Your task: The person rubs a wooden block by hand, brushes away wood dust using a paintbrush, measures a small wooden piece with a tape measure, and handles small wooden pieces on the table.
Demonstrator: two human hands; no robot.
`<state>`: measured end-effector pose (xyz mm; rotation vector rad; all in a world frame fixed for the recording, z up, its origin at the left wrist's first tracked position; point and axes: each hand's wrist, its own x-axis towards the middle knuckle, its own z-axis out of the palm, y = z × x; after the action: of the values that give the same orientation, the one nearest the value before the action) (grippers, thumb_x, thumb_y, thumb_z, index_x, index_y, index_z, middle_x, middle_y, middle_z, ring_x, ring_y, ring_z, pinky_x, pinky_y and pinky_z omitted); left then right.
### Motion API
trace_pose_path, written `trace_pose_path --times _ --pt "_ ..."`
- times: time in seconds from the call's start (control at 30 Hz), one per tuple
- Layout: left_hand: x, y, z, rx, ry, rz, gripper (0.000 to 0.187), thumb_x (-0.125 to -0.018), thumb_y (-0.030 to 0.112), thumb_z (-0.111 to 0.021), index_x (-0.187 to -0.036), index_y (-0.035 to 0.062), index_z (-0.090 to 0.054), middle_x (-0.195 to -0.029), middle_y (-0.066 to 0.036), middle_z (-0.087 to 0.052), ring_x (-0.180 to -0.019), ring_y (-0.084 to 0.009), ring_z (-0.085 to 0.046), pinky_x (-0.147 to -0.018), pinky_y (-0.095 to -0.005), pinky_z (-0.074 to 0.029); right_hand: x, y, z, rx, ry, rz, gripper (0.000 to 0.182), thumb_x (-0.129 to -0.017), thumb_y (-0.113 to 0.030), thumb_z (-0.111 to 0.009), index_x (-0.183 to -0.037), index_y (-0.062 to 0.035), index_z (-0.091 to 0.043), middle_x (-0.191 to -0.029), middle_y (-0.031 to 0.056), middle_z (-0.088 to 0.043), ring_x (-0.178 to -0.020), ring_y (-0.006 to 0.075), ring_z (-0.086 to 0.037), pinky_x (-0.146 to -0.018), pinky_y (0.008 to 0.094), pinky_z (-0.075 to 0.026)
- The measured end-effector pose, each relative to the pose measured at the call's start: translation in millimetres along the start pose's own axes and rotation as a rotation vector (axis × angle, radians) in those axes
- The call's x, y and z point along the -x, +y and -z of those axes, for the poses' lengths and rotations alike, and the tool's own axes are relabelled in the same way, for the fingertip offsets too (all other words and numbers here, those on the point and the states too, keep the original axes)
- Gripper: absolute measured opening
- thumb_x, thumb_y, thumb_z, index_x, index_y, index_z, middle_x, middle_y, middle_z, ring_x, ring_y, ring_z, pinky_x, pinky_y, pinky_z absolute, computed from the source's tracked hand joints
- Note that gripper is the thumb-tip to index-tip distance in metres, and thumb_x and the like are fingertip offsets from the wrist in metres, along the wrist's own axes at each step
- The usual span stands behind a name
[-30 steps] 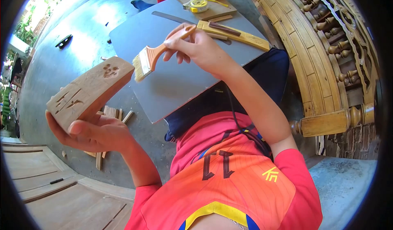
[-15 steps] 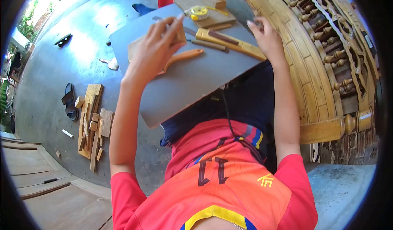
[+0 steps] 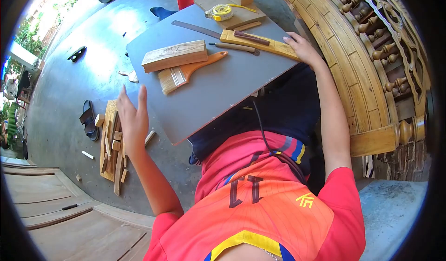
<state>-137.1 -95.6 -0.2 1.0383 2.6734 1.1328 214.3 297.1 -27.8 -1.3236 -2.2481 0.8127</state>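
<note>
Carved wood block (image 3: 174, 55) on grey board (image 3: 218, 86), beside brush (image 3: 186, 72), left hand (image 3: 132, 117) spread empty, well apart

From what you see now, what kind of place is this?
Probably an open-air woodcarving workshop. A carved block, a brush and chisels lie on a grey board; wood offcuts lie on the concrete floor, and ornate carved furniture stands at the right.

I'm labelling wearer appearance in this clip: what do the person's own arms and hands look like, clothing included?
Both arms are bare below short red sleeves of an orange-red jersey with dark digits. The left hand and right hand are ungloved.
</note>
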Motion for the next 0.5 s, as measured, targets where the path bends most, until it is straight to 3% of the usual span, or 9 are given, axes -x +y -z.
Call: trace_pose_path --times 0.03,0.13,0.23,0.27,0.5 --pt "3.3 -6.1 -1.2 0.055 -0.083 0.095 0.084 -0.107 0.05 -0.057 -0.162 -0.0087 -0.031 -0.164 -0.031 -0.037 -0.157 -0.0398 -0.031 -0.128 -0.0447 -0.025 -0.3 -0.4 0.4 0.018 -0.003 0.003 0.066 -0.104 -0.052 -0.059 -0.148 -0.0029 -0.057 -0.142 0.0266 -0.064 -0.135 0.0384 -0.06 -0.114 0.041 -0.043" --pt "11.0 -2.8 -17.1 0.497 -0.26 0.054 0.091 -0.108 0.051 -0.056 -0.164 -0.0115 -0.02 -0.17 -0.031 -0.027 -0.161 -0.0377 -0.023 -0.129 -0.0412 -0.022 6.6 0.1 0.8 0.056 -0.011 0.005 0.066 -0.104 -0.052 -0.058 -0.148 -0.0027 -0.056 -0.142 0.0273 -0.064 -0.135 0.039 -0.059 -0.114 0.0414 -0.043" --pt "4.9 -8.6 -43.6 0.368 -0.104 0.074 0.091 -0.109 0.048 -0.056 -0.163 -0.0149 -0.018 -0.171 -0.03 -0.025 -0.161 -0.0364 -0.023 -0.129 -0.0385 -0.02 20.8 -3.4 -0.1 0.063 -0.004 -0.004 0.065 -0.105 -0.052 -0.056 -0.148 -0.0023 -0.056 -0.142 0.0281 -0.063 -0.136 0.0397 -0.059 -0.114 0.0419 -0.044" --pt "0.1 -16.8 -49.4 0.481 -0.101 0.06 0.089 -0.109 0.047 -0.056 -0.163 -0.0143 -0.02 -0.17 -0.031 -0.027 -0.16 -0.0359 -0.024 -0.129 -0.0396 -0.02 27.4 -6.6 0.7 0.071 0.001 -0.012 0.065 -0.105 -0.052 -0.056 -0.148 -0.0023 -0.056 -0.142 0.0281 -0.063 -0.136 0.0399 -0.059 -0.113 0.0421 -0.044" --pt "-11.5 -15.6 -51.1 0.442 -0.085 -0.016 0.085 -0.11 0.045 -0.054 -0.162 -0.0144 -0.023 -0.168 -0.03 -0.031 -0.159 -0.036 -0.029 -0.129 -0.0392 -0.022 49.6 19.4 -0.3 0.074 0.036 -0.035 0.066 -0.107 -0.055 -0.05 -0.149 -0.0038 -0.054 -0.144 0.0258 -0.062 -0.139 0.0402 -0.056 -0.116 0.0417 -0.041"
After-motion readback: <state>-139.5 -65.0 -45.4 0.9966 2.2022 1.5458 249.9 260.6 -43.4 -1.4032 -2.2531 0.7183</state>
